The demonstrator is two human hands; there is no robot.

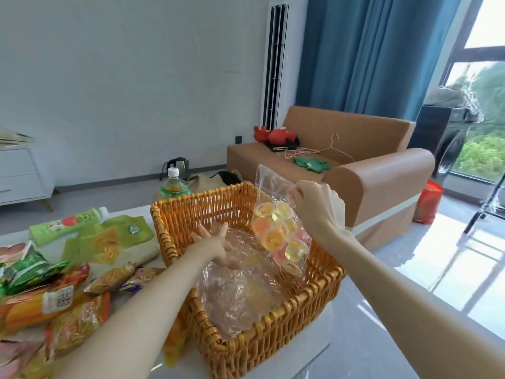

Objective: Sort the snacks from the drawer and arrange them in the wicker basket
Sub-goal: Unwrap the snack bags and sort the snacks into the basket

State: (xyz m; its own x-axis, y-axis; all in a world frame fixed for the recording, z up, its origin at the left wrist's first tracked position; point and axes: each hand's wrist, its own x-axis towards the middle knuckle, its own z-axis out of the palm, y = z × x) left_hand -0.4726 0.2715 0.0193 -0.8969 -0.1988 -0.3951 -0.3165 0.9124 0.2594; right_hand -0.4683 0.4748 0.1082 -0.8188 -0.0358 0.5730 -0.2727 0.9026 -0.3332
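An orange wicker basket (273, 335) stands on the white table in front of me. My right hand (317, 206) pinches the top of a clear bag of jelly cups (281, 231), which hangs upright over the basket's right side. My left hand (213, 242) reaches into the basket with straight fingers and rests on a crinkled clear plastic bag (240, 296) lying on the basket's bottom. A pile of snack packets (62, 296) lies on the table to the left of the basket.
A green drink carton (62, 225) and a green packet (114, 236) lie behind the pile. A plastic bottle (175, 187) stands behind the basket. A brown sofa (355, 165) is beyond, and a white drawer cabinet (19, 176) stands at far left.
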